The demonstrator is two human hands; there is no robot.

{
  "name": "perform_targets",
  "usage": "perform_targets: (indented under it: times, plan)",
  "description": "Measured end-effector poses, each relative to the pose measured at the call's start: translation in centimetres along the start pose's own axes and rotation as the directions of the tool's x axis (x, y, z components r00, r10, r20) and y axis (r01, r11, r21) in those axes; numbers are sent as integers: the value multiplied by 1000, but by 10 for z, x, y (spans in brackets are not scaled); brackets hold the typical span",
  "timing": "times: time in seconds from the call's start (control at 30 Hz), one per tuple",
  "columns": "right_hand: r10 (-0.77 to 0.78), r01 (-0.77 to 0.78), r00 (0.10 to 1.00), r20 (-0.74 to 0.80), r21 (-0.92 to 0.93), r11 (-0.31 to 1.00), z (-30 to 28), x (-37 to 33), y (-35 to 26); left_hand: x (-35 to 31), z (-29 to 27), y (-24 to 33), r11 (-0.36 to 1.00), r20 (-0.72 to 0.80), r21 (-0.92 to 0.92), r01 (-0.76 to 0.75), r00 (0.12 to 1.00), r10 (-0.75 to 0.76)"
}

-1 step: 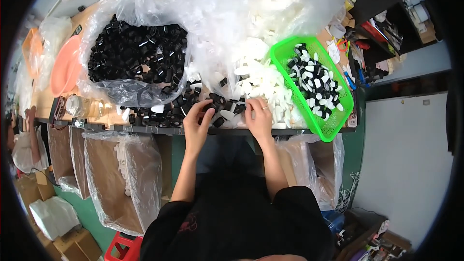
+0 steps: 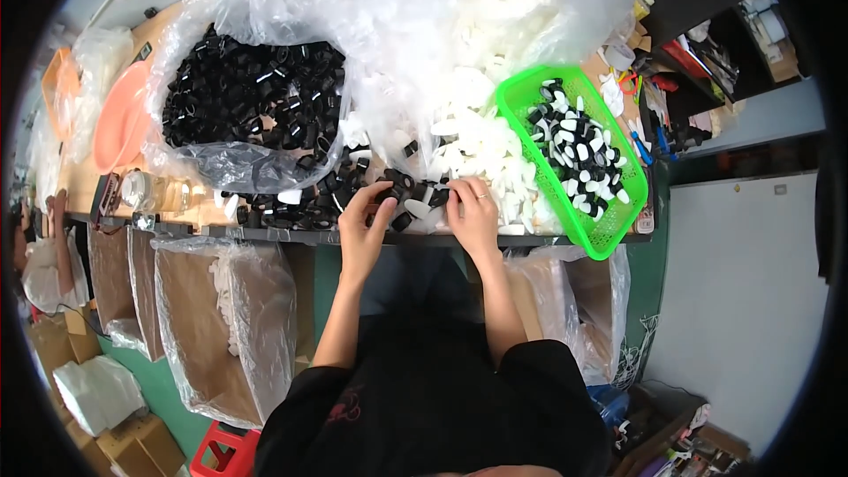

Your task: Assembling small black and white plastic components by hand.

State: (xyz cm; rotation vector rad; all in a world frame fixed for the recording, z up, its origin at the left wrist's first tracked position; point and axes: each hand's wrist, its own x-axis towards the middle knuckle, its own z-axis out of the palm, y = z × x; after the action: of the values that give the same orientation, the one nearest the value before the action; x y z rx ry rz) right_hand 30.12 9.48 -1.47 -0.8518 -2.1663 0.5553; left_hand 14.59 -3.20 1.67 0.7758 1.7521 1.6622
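My left hand (image 2: 360, 228) is curled at the table's front edge, thumb and forefinger closed on a black ring-shaped plastic part (image 2: 400, 183). To its right, my right hand (image 2: 475, 219) has its fingertips pinched together beside a small black piece; what they hold is mostly hidden. Between the hands lie a white oval piece (image 2: 416, 208) and more black parts. Loose black parts (image 2: 329, 197) spread left of my left hand. A heap of white oval pieces (image 2: 508, 178) lies just right of my right hand.
A clear plastic bag of black parts (image 2: 256, 93) lies at the back left. A green basket (image 2: 583, 238) at the right holds black-and-white pieces. Glass jars (image 2: 146, 193) and a pink basin (image 2: 121, 124) stand left. Plastic-lined boxes (image 2: 190, 318) sit below the table. Another person's arm (image 2: 62, 243) shows far left.
The hands stay in nearly the same place. A pale strip between the fingertips shows less now, and a dark piece by my right fingertips shows more.
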Motion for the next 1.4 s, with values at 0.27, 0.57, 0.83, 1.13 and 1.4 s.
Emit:
perform_targets:
  times: [0.27, 0.57, 0.83, 1.13, 1.4]
  plan:
    - [9, -10, 997, 76, 16, 1000, -2, -2, 0, -1, -5, 4, 963, 106, 234, -136, 988, 114]
    - [17, -17, 1000, -7, -69, 997, 2, -7, 3, -3, -14, -2, 998, 51, -53, 22, 999, -19]
    - [41, -40, 999, -18, 63, 997, -2, -8, 2, -7, -17, -7, 985, 31, -171, -27, 999, 33]
    - [-31, 20, 981, 194, 60, 998, -4, -10, -11, -14, -22, -14, 944, 69, -330, 22, 998, 1]
    - [-5, -24, 978, 207, 135, 991, -6, 7, -20, -16, -26, -19, 901, 73, -430, 54, 997, -25]
